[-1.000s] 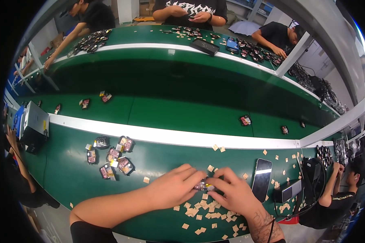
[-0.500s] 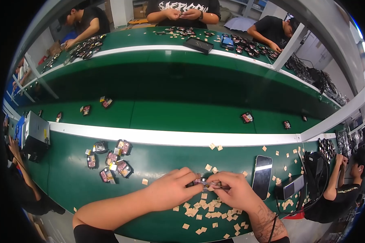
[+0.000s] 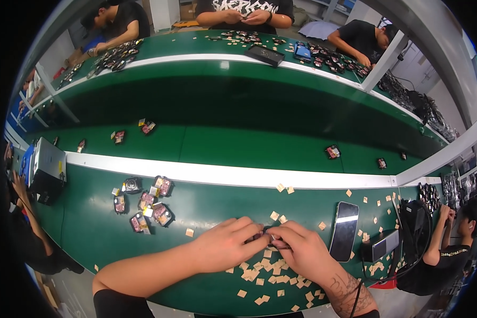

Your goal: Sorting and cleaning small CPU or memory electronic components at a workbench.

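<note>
My left hand (image 3: 232, 239) is closed on a small electronic module (image 3: 259, 233), dark with a pinkish part, just above the green table (image 3: 100, 249). Thumb and fingers hide most of the module. My right hand (image 3: 300, 244) meets it from the right, its fingers pinched together at the module's edge. A thin dark piece shows under those fingers, too covered to name. Below both hands lie many small cream-coloured square pieces (image 3: 275, 279), scattered loosely. Left of my hands sits a group of similar black-cased modules (image 3: 147, 200), some with yellow-and-white tabs.
A smartphone (image 3: 344, 231) lies right of my hands, beside a dark box-shaped device (image 3: 380, 245) with a cable. Past the white rail (image 3: 222, 171), a green belt (image 3: 238, 148) carries a few modules. A metal box (image 3: 50, 169) stands left. Co-workers sit across and at both sides.
My fingers have drawn closer around the module, covering more of it. The right hand's fingertips have shifted slightly left. The whole view has moved a little.
</note>
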The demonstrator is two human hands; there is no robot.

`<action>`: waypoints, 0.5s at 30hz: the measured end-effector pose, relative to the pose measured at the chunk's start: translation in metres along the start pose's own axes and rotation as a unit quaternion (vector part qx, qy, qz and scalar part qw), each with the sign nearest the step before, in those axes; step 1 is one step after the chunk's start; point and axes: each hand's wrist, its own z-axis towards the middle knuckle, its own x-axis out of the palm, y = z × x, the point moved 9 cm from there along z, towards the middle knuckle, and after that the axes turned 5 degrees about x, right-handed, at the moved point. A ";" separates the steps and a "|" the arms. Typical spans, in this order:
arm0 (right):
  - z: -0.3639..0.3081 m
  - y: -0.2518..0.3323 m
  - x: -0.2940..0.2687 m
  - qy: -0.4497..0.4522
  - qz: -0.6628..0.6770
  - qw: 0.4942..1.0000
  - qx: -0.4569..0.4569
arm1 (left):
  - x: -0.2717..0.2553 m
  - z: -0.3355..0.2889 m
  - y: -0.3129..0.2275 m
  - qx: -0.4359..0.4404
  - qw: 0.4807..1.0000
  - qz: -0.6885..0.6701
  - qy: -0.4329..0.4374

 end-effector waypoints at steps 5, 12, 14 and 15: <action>-0.002 -0.013 0.002 -0.028 0.086 0.995 0.033 | -0.006 0.003 0.004 -0.041 0.996 -0.075 -0.025; 0.001 -0.016 0.004 -0.013 0.124 0.987 0.103 | -0.007 0.002 0.005 -0.046 0.995 -0.086 -0.032; 0.000 -0.015 0.004 -0.014 0.122 0.987 0.105 | -0.006 0.002 0.004 -0.048 0.994 -0.089 -0.034; -0.001 -0.015 0.003 -0.022 0.112 0.987 0.112 | -0.006 0.001 0.005 -0.053 0.993 -0.097 -0.037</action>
